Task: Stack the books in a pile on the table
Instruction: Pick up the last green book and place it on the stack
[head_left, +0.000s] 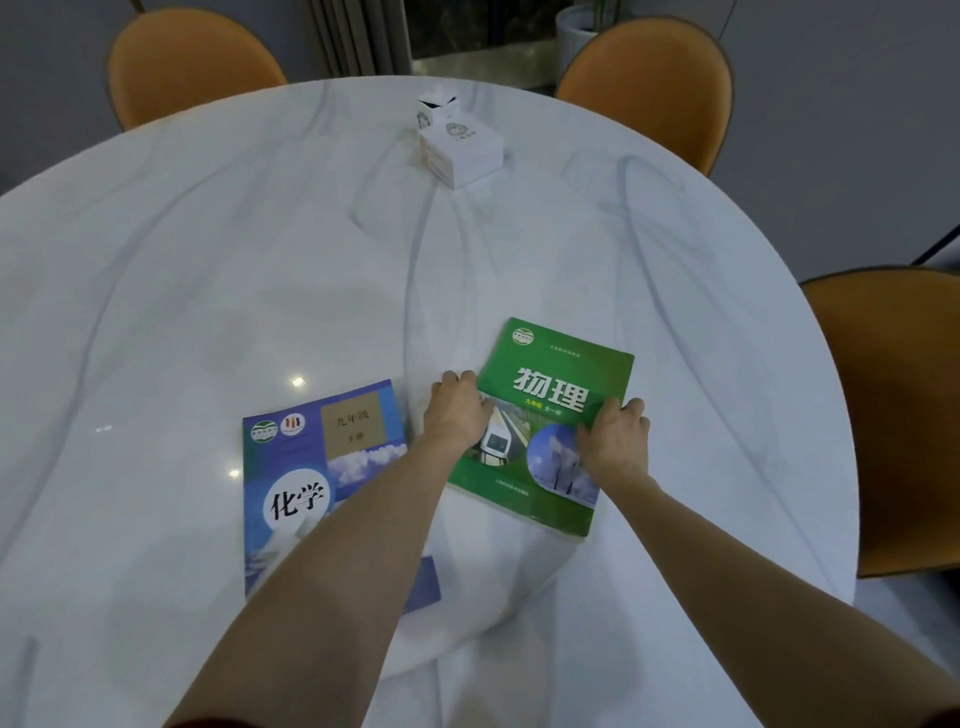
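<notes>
A green book lies flat on the white marble table, right of centre. My left hand grips its left edge, fingers curled over the side. My right hand holds its right edge the same way. A blue book lies flat to the left of the green one, a short gap between them. My left forearm crosses over the blue book's lower right part and hides it.
Two small white boxes stand at the far middle of the table. Orange chairs stand around the table: one at the far left, one at the far right, one at the right side.
</notes>
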